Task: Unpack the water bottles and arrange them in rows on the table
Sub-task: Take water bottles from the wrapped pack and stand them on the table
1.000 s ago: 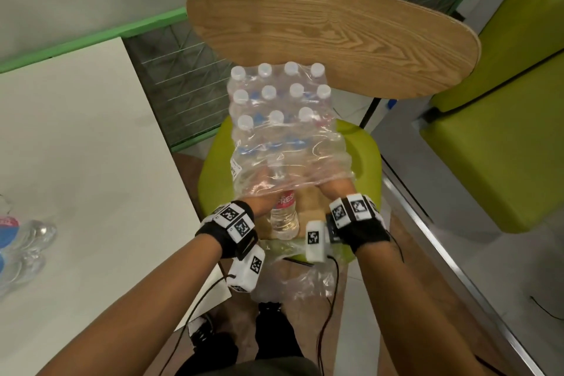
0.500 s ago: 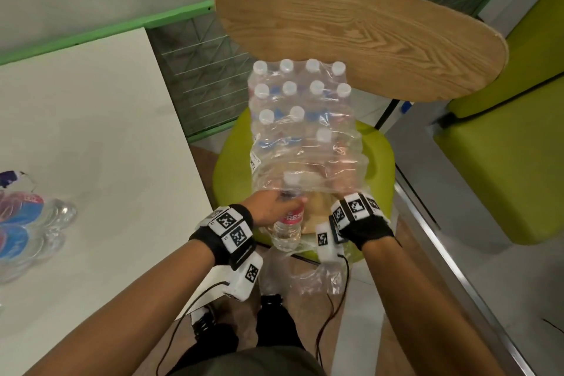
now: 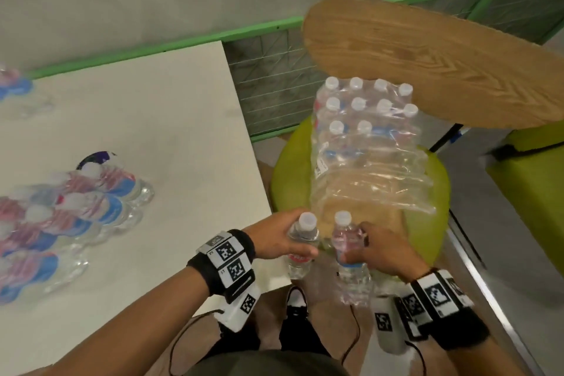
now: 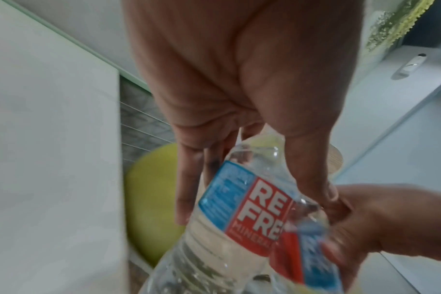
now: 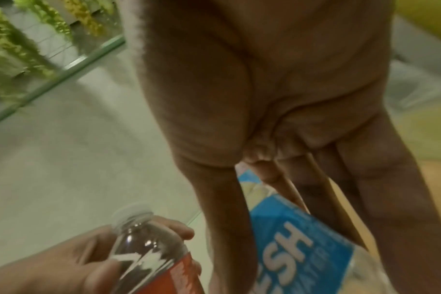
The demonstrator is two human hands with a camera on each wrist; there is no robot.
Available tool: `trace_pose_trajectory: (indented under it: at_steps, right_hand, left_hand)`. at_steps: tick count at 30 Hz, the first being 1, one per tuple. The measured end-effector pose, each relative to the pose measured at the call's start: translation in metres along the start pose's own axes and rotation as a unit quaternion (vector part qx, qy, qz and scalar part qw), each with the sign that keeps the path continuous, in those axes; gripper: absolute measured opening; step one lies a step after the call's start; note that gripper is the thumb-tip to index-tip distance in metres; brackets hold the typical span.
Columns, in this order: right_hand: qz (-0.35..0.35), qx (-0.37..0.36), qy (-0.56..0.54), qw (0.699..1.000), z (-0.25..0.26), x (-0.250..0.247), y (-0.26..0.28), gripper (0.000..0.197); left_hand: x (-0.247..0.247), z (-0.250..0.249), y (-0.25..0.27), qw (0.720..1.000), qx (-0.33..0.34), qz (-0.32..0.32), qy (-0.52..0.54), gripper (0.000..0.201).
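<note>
A shrink-wrapped pack of water bottles (image 3: 363, 131) stands on a green stool (image 3: 287, 177), its near end torn open and slack. My left hand (image 3: 283, 241) grips one clear bottle (image 3: 300, 249) with a white cap and red-blue label (image 4: 249, 204) just clear of the pack. Beside it, my right hand (image 3: 375, 250) grips a second bottle (image 3: 351, 256), whose blue label (image 5: 297, 252) shows under my fingers. Both bottles are upright and held close together between the stool and the table (image 3: 137, 131). Several unpacked bottles (image 3: 82, 207) stand grouped at the table's left.
A wooden chair back (image 3: 427, 58) leans over the pack's far side. A green-framed mesh rail (image 3: 271, 94) runs behind the table and stool. A lime bench (image 3: 531, 168) sits at the right. Cables hang from my wrist cameras above my shoes.
Both hands have pulled back out of the torn wrap, each lifting a bottle upright toward me. My view has swung left, bringing the table and its standing bottles into sight.
</note>
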State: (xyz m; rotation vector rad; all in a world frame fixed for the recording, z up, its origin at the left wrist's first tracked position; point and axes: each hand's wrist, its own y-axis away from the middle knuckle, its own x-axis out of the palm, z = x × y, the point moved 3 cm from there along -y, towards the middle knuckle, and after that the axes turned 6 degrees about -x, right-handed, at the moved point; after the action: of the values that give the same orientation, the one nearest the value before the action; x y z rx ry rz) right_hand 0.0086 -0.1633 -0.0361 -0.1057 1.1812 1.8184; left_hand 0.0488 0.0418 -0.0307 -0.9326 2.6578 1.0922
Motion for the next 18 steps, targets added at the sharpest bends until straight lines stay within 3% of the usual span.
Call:
trace_pose_trajectory:
  at_steps: [2, 7, 10, 18]
  right_hand:
    - [0.043, -0.038, 0.058, 0.997, 0.028, 0.018, 0.001, 0.041]
    - [0.093, -0.125, 0.03, 0.987, 0.112, 0.072, -0.026, 0.038]
    - [0.099, -0.177, 0.016, 0.979, 0.163, 0.111, -0.05, 0.055]
    - [0.086, -0.262, -0.026, 0.961, 0.27, 0.216, -0.083, 0.066]
  left_hand:
    - [-0.017, 0.022, 0.025, 0.998, -0.024, -0.057, 0.002, 0.056]
    - [-0.064, 0.094, 0.089, 0.975, -0.095, -0.201, 0.008, 0.053]
    - [-0.083, 0.14, 0.131, 0.95, -0.134, -0.281, 0.035, 0.05]
    - [-0.102, 0.233, 0.213, 0.866, -0.199, -0.438, 0.138, 0.052]
